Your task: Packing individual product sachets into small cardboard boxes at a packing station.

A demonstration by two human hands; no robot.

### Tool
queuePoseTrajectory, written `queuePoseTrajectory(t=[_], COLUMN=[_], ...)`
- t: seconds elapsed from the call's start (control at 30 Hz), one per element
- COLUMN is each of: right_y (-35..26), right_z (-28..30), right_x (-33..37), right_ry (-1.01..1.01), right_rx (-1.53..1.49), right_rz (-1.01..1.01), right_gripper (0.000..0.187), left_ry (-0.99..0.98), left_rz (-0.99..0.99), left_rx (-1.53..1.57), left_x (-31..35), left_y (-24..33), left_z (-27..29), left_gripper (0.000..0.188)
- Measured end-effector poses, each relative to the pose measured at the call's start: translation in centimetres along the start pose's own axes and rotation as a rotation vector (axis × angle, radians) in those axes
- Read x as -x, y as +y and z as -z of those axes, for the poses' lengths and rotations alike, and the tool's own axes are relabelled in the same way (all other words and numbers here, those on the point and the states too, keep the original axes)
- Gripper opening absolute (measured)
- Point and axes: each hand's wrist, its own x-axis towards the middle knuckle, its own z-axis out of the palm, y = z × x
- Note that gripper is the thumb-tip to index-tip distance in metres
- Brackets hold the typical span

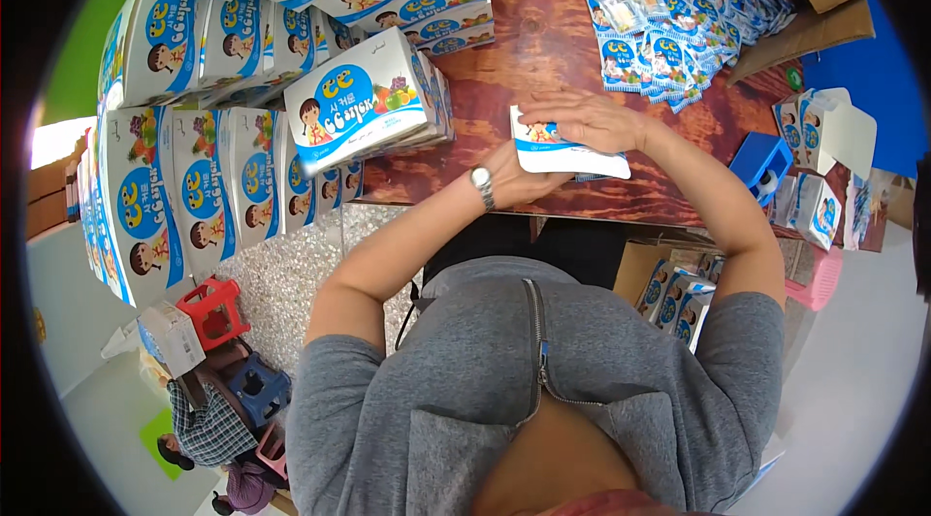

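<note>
A small white and blue carton with a printed picture is held close in front of me, over the near edge of the table. My left hand, with a metal watch at the wrist, supports it from below on the left; its fingertips are hidden under the carton. Across the carton's upper face lies my right hand, its fingers together and pressed against the cardboard. Part of a blue packet shows beneath the carton. Beyond my right hand, a pile of small blue and white sachets spills from a tipped cardboard box.
Stacked printed cartons rise on the left, one carton close to my left forearm. To the right stand a blue tape dispenser and an open carton. A box of cartons is below the table edge. People sit at lower left.
</note>
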Motion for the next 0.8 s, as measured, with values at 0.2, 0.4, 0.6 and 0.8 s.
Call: queuePoseTrajectory(t=[0.2, 0.4, 0.6, 0.8], right_y=[0.0, -0.8, -3.6, -3.0], right_z=[-0.5, -2.4, -3.6, -7.3], right_x=[0.1, 0.7, 1.3, 2.0], right_ry=[-0.007, 0.005, -0.150, 0.193], right_rx=[0.007, 0.437, 0.651, 0.720], right_rz=[-0.033, 0.052, -0.094, -0.077], right_gripper=[0.057, 0.068, 0.071, 0.070], left_ry=[0.624, 0.767, 0.366, 0.174], left_rz=[-0.200, -0.061, -0.125, -0.036], left_rx=[-0.605, -0.432, -0.527, -0.510], left_x=[5.5, 4.6, 3.1, 3.8], left_y=[1.1, 0.0, -0.9, 0.6], left_z=[0.0, 0.4, 1.9, 3.1], left_gripper=[0.063, 0.116, 0.104, 0.104])
